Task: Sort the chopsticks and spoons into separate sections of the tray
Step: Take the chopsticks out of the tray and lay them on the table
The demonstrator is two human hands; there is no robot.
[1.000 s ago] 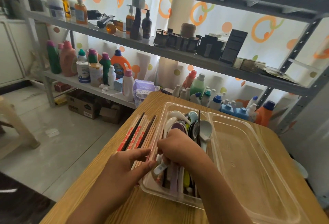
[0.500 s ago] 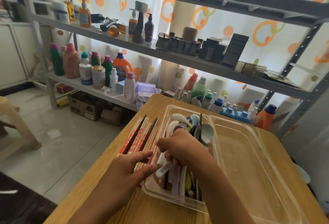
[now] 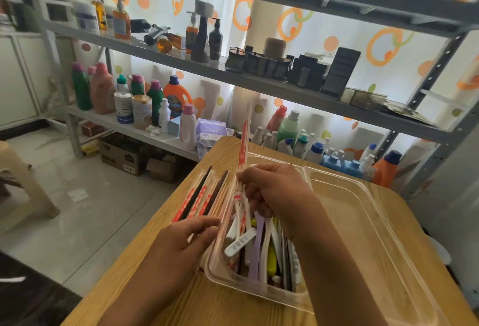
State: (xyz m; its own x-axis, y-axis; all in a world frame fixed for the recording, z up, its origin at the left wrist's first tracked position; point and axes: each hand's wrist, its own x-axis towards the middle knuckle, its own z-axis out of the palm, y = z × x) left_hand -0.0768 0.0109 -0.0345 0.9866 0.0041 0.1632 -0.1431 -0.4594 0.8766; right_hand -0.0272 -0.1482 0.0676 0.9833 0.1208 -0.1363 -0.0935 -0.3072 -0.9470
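Note:
A clear plastic tray (image 3: 373, 222) with two sections lies on the wooden table (image 3: 233, 310). Its left section holds several spoons (image 3: 259, 245) with white, purple and yellow handles. My right hand (image 3: 277, 193) is above that section, shut on a wrapped chopstick pair (image 3: 243, 141) in a red-and-white sleeve that points up and away. Several chopsticks (image 3: 204, 196), wrapped and bare, lie in a row on the table left of the tray. My left hand (image 3: 186, 237) rests flat on their near ends, fingers against the tray's left wall. The right section looks bare.
Behind the table a grey metal shelf rack (image 3: 259, 84) holds bottles and dark boxes. Cleaning bottles (image 3: 318, 149) stand just past the table's far edge. Cardboard boxes (image 3: 121, 154) sit on the tiled floor at left, near a beige stool (image 3: 23, 183).
My right hand has lifted out of the spoon pile, pulling a wrapped chopstick pair up so it stands steeply. My left hand has stayed on the chopsticks beside the tray.

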